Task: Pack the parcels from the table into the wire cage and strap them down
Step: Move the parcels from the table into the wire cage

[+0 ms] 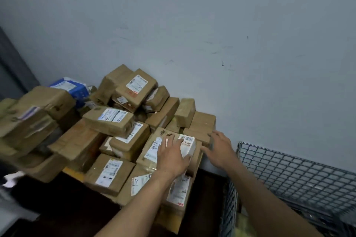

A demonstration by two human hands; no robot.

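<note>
The left hand (171, 159) grips the white box (188, 145), seemingly light and stiff, best pinched across its sides, while the right hand (219, 148) hovers spread-fingered beside it.

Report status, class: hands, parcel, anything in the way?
Left hand grips white box atop the pile. Right hand open beside it, over brown parcels. Wire cage at right, path looks unobstructed.
</note>
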